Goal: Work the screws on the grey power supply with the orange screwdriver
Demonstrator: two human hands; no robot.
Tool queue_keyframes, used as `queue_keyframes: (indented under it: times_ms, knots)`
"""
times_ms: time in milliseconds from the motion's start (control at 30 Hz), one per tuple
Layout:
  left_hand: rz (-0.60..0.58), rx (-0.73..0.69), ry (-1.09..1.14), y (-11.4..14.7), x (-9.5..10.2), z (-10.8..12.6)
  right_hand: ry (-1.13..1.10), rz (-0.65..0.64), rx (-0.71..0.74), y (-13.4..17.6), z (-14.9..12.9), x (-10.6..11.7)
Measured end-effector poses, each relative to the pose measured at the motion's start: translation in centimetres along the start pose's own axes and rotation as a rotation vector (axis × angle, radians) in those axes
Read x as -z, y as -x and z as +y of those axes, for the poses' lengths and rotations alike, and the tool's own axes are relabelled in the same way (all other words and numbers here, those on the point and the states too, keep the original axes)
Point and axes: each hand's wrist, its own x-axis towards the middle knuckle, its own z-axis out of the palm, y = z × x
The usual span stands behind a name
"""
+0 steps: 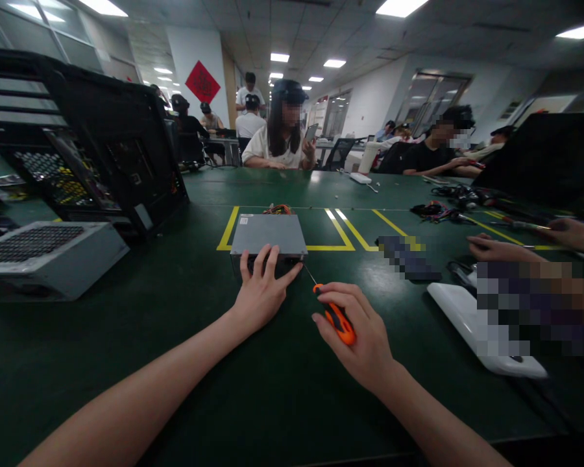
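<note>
- Mesh-sided box (92, 263), one, and black computer case (160, 175), one: left part of green table (272, 402), between near and far edges.
- Left hand (260, 285): fingers spread, flat over the metal box's near rim, thumb beside its near right corner.
- Metal box (272, 232), one: mid-table, over yellow tape (226, 233); long axis apparently parallel to the table's near edge, wires (278, 209) toward the far edge. Cover on; work judged under way. Screws removed or remaining: cannot tell.
- Screwdriver (338, 318), one: long axis slanting, tip at the box's near right corner, handle toward the near edge; seating too small to tell.
- Right hand (365, 334): fingers curled round the orange handle.
</note>
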Motion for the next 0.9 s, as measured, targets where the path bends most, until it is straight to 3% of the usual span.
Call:
queue_keyframes:
  times_ms: [100, 267, 467, 667, 800, 900]
  knots:
    - [0.005, -0.003, 0.01, 0.02, -0.02, 0.02, -0.078, 0.06, -0.051, 0.03, 0.01, -0.06]
    - [0.018, 0.004, 0.027, 0.0, 0.02, 0.07, 0.027, 0.024, 0.054, -0.18, -0.19, 0.18]
    - [0.015, 0.007, 0.032, -0.02, 0.03, 0.08, -0.084, 0.043, -0.081, -0.01, 0.08, -0.04]
    - [0.006, -0.001, 0.019, 0.04, 0.0, 0.01, 0.004, 0.011, 0.011, -0.04, -0.17, 0.24]
    - [-0.004, -0.002, 0.016, 0.03, -0.04, -0.02, -0.067, 0.052, -0.084, 0.03, -0.01, -0.05]
    - [0.008, 0.002, 0.023, 0.01, -0.11, -0.02, -0.094, 0.09, -0.054, 0.02, 0.1, -0.28]
